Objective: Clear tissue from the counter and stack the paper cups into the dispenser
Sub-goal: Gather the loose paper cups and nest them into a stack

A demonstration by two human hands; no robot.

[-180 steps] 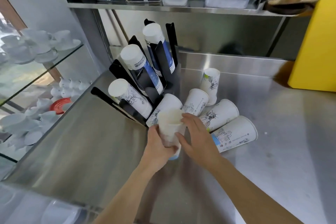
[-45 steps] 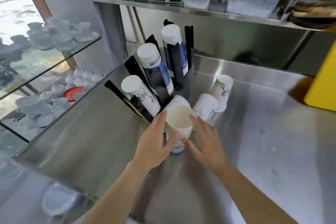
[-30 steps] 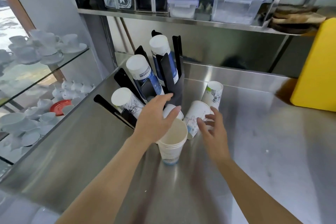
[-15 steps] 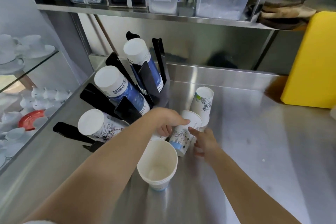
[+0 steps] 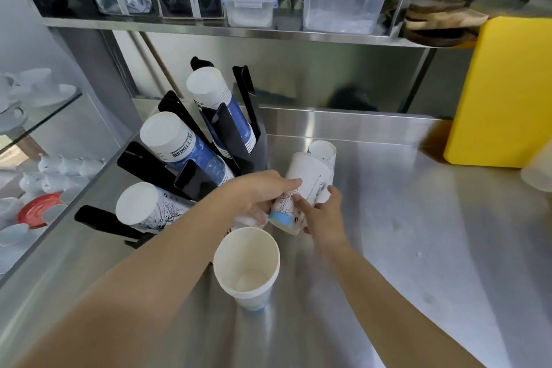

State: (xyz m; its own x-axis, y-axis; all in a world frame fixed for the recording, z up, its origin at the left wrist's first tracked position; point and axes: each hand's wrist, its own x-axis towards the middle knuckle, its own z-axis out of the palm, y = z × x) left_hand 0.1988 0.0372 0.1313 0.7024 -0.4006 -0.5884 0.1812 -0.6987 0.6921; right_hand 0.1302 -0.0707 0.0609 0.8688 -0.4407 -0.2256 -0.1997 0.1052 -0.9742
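The head camera, the only view, looks down on a steel worktop [image 5: 418, 218]. I take the black cup dispenser [image 5: 248, 140] at the back left as the landmark.

The dispenser holds three tilted stacks of paper cups with their bottoms up: a far stack [image 5: 215, 98], a middle stack [image 5: 179, 140] and a near stack [image 5: 143, 206].

Just in front of the dispenser and a little to its right, both hands meet on one tilted printed cup [image 5: 307, 185]. The grip of the left hand [image 5: 260, 194] is closed over the left side of this cup, with the fingers curled on it. The right hand [image 5: 322, 218] touches the lower right side of the same cup with spread fingers; whether its grip really closes on the cup, I cannot tell.

Behind this cup, to the right of the dispenser, one more cup [image 5: 322, 149] shows only its top part.

Nearer to the camera than the dispenser, an upright stack of nested cups [image 5: 248, 266] stands on the worktop with the open mouth up, apart from both hands.

Far to the right of the dispenser stands a yellow box [image 5: 501, 92]. Above the dispenser a metal shelf [image 5: 268, 31] carries clear plastic containers [image 5: 343, 0]. To the left of the dispenser, white cups and saucers [image 5: 35, 92] sit on glass shelves.
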